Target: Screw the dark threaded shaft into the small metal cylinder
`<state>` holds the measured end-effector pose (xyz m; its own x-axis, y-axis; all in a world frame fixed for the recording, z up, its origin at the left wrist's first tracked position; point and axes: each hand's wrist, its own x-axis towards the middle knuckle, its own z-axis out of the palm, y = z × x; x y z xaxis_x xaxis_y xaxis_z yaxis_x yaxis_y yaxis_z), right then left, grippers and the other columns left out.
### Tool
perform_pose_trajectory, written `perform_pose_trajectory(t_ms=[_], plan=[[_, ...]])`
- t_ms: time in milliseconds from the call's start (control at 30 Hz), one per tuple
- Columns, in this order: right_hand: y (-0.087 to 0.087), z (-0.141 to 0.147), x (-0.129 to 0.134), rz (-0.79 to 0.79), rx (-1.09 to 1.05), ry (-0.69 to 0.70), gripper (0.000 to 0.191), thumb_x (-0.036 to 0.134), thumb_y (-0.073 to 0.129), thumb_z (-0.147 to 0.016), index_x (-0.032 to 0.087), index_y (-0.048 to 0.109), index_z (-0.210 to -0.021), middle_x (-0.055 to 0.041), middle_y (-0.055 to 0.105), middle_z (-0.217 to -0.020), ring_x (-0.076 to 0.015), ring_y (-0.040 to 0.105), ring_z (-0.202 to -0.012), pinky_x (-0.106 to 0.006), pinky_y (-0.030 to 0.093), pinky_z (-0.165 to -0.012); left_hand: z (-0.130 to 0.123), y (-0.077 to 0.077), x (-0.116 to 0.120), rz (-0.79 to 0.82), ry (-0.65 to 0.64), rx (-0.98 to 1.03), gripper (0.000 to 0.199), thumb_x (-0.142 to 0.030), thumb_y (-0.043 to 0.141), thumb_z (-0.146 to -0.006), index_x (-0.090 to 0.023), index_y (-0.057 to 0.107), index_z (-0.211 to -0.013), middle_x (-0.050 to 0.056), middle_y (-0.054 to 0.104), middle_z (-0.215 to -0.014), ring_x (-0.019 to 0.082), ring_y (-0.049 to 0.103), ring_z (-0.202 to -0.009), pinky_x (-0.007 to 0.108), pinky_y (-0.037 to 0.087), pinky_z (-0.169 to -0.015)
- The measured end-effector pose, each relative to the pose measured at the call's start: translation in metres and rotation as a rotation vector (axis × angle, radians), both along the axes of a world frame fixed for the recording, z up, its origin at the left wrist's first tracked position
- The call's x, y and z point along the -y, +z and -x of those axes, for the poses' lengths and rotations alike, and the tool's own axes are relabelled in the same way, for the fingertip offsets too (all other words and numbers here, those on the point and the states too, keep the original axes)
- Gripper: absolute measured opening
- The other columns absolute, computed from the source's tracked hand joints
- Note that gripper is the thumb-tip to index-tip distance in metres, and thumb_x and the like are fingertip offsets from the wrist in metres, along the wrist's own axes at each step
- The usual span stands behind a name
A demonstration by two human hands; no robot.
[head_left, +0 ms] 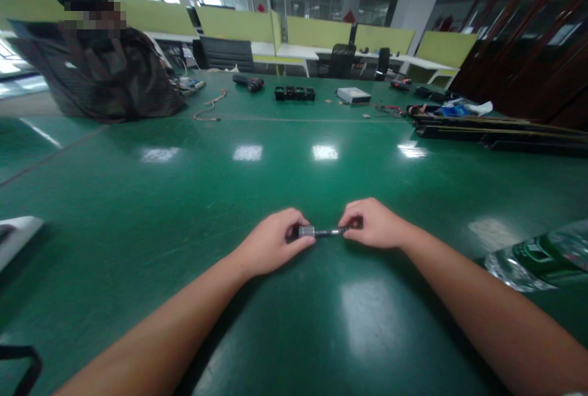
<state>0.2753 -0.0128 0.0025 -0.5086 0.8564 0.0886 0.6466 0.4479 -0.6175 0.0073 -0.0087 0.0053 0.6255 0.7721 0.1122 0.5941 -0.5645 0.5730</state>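
A small metal screwdriver [326, 233] lies level just above or on the green table [184, 188]; I cannot tell which. Its thick grey handle sits between the thumb and fingers of my left hand [275, 240]. The thin shaft points right, and my right hand [374, 223] pinches its far end. Whatever the right fingertips cover there is dark and too small to make out. Both hands are closed on the tool, a short way apart.
A clear bottle with a green label [546, 258] lies by my right forearm. At the left edge is a white object [18, 234]. Farther back are a dark bag [110, 78], a black module [294, 93], a white box [353, 95] and long dark strips [500, 133].
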Motion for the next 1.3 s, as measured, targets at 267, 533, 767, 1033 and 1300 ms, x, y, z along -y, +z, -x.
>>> perform_pose_trajectory(t_ms=[267, 533, 767, 1033, 1300], plan=[[-0.001, 0.003, 0.002, -0.026, -0.052, 0.03, 0.013, 0.014, 0.072, -0.074, 0.017, 0.078, -0.085, -0.0035, 0.07, -0.081, -0.0139, 0.062, -0.071, -0.026, 0.047, -0.066, 0.0, 0.001, 0.0, -0.004, -0.009, 0.006, 0.023, -0.042, 0.061, -0.09, -0.02, 0.067, -0.096, 0.001, 0.062, -0.082, 0.017, 0.057, -0.072, 0.028, 0.042, -0.065], [-0.004, 0.009, 0.004, -0.004, -0.129, 0.026, 0.017, 0.018, 0.073, -0.076, 0.018, 0.078, -0.092, -0.004, 0.072, -0.084, -0.0139, 0.063, -0.072, -0.026, 0.049, -0.068, 0.0, 0.0, 0.0, -0.003, -0.007, 0.01, 0.022, -0.041, 0.062, -0.09, -0.021, 0.067, -0.096, 0.0, 0.062, -0.082, 0.016, 0.056, -0.072, 0.028, 0.041, -0.065], [-0.008, 0.014, 0.005, 0.059, -0.294, -0.014, 0.033, 0.017, 0.074, -0.074, 0.016, 0.073, -0.107, -0.0062, 0.075, -0.099, -0.0154, 0.066, -0.079, -0.029, 0.053, -0.076, 0.001, -0.001, -0.001, -0.001, -0.001, 0.005, 0.022, -0.041, 0.062, -0.09, -0.02, 0.066, -0.096, 0.001, 0.062, -0.082, 0.017, 0.057, -0.072, 0.027, 0.041, -0.065], [-0.011, 0.031, 0.011, -0.096, -0.148, 0.008, 0.021, 0.016, 0.073, -0.077, 0.018, 0.075, -0.097, -0.005, 0.072, -0.088, -0.016, 0.064, -0.078, -0.027, 0.049, -0.073, 0.0, -0.001, -0.002, -0.006, -0.003, -0.004, 0.023, -0.042, 0.062, -0.09, -0.02, 0.066, -0.096, 0.001, 0.062, -0.082, 0.017, 0.056, -0.072, 0.027, 0.04, -0.064], [-0.014, 0.037, 0.011, -0.183, -0.094, 0.034, 0.012, 0.018, 0.07, -0.083, 0.018, 0.075, -0.094, -0.0041, 0.069, -0.084, -0.0161, 0.061, -0.079, -0.027, 0.046, -0.073, -0.001, 0.0, -0.002, -0.019, -0.002, -0.004, 0.025, -0.042, 0.061, -0.089, -0.02, 0.066, -0.096, 0.001, 0.062, -0.081, 0.017, 0.056, -0.071, 0.027, 0.041, -0.063]])
